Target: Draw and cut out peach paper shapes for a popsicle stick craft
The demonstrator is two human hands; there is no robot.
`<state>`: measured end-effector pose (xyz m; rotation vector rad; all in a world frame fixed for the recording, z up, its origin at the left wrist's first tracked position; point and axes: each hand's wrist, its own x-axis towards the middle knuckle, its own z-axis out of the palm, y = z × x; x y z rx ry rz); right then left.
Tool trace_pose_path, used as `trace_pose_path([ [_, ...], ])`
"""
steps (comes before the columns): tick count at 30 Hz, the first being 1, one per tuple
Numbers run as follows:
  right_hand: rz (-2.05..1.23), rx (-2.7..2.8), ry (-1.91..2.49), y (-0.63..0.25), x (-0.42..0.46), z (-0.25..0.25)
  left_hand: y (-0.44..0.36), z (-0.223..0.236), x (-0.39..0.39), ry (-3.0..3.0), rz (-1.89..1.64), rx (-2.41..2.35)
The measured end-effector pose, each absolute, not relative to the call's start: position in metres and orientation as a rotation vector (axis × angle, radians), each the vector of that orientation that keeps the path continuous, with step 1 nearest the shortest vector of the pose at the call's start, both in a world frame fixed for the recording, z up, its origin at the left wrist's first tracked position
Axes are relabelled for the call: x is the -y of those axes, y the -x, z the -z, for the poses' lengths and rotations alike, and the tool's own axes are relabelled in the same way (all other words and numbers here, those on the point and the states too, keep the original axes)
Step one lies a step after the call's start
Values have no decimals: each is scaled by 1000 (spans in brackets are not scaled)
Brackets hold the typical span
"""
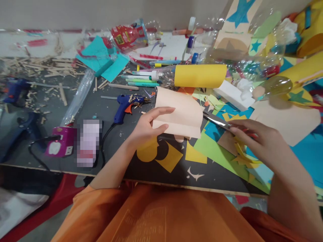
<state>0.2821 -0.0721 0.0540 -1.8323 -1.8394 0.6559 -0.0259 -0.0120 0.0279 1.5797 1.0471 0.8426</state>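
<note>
A curled sheet of pale peach paper [180, 111] is gripped at its left side by my left hand [153, 122], thumb and fingers on its face. In my right hand [259, 137] is a pair of scissors [217, 120], its metal blades pointing left at the paper's right edge. Whether the blades touch the paper I cannot tell. Below the sheet lie yellow paper offcuts [170, 156] and a rounded yellow piece [147, 150]. Green paper [214, 148] and blue scraps spread beneath my right hand.
A blue glue gun [123, 106] lies left of my left hand, its cord running toward the table edge. Nearby are a phone [88, 143] and a purple power box [60, 143]. Behind are a yellow-wrapped bottle [200, 75], markers [141, 80], a white block [233, 94] and wooden sticks [50, 65].
</note>
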Motion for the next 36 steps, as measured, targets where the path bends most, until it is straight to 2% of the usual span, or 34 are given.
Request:
trace_pose_path([
  [2,-758,1803,1789,-279,79,-53,28,-28,12,-1560,-914,-1028],
  [6,-1348,1484,1360,-242,73,-35,24,-24,14,-1571,-929,-1021],
  [8,-1461,1335,1255,-222,65,-25,19,-19,15,-1582,-881,-1010],
  [11,-1459,1161,1262,-205,53,-16,11,-12,16,-1468,-947,-993],
  [14,-1405,1110,1249,-203,46,-13,6,-5,16,-1125,-1082,-977],
  [18,-1303,1235,1282,-209,44,-12,8,-3,12,-865,-877,-932],
  [23,-1176,1608,1379,-217,45,-19,10,-9,10,-842,-721,-962],
  [26,-1055,1830,1529,-230,54,-35,15,-22,14,-904,-763,-1055],
  [32,-367,2116,2077,-294,94,-59,39,-42,13,-1202,-1102,-1186],
  [36,-461,2366,2021,-335,112,-44,35,-17,4,-1067,-1024,-1119],
])
